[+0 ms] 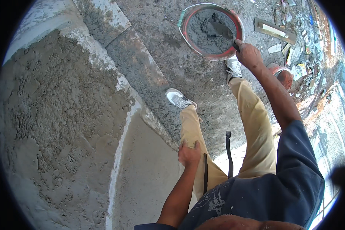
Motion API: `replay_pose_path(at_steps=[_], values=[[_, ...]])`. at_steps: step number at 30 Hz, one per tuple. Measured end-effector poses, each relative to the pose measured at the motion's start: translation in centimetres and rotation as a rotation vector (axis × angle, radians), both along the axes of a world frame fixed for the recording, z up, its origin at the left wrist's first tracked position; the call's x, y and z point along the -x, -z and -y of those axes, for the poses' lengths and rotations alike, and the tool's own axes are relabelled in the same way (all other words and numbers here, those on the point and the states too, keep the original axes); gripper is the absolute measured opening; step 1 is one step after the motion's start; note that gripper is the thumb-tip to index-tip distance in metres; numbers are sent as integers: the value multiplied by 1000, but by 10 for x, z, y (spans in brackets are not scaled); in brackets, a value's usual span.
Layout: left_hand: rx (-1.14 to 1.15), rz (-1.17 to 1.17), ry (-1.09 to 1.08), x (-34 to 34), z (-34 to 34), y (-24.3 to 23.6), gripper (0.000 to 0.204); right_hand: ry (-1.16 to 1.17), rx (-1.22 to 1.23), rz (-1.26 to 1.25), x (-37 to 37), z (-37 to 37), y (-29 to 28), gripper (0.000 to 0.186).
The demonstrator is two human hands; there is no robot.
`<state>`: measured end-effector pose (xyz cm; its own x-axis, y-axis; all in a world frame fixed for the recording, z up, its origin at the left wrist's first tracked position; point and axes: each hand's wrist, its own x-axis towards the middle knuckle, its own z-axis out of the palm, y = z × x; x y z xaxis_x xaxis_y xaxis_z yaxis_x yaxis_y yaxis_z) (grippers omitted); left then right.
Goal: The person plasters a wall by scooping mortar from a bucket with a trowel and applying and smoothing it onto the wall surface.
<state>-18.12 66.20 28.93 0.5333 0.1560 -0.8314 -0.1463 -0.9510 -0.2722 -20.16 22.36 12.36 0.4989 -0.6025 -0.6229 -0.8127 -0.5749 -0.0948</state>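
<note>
My right hand (250,56) is closed around the dark handle of a trowel (221,29). The trowel's blade lies in wet grey mortar (198,33), which fills much of a round bucket (240,27) with a red inner wall and pale rim. Part of the blade is coated with mortar. Lower down, my left hand (189,154) rests at my left leg, its fingers curled against the tan trouser leg (191,126); no tool shows in it.
At left, a wall (65,107) carries rough wet mortar beside smoother plaster. A ledge (136,57) runs along its foot. Right of the bucket lie a long float (275,31), a reddish pail (283,76) and scattered debris (299,71). My shoes (177,98) stand on mortar-stained ground.
</note>
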Motion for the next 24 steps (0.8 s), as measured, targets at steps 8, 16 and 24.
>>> replay_pose_path(at_steps=[8, 16, 24], values=[[-124, -60, 68, -4, 21, 7, 76, 343, -127, 4, 15, -8, 53, 47], [-156, -63, 108, 5, 35, 9, 74, 484, -469, 383, 9, -25, 103, 65], [-142, -61, 125, -2, 36, 11, 75, 450, -355, 433, 31, -22, 61, 69]])
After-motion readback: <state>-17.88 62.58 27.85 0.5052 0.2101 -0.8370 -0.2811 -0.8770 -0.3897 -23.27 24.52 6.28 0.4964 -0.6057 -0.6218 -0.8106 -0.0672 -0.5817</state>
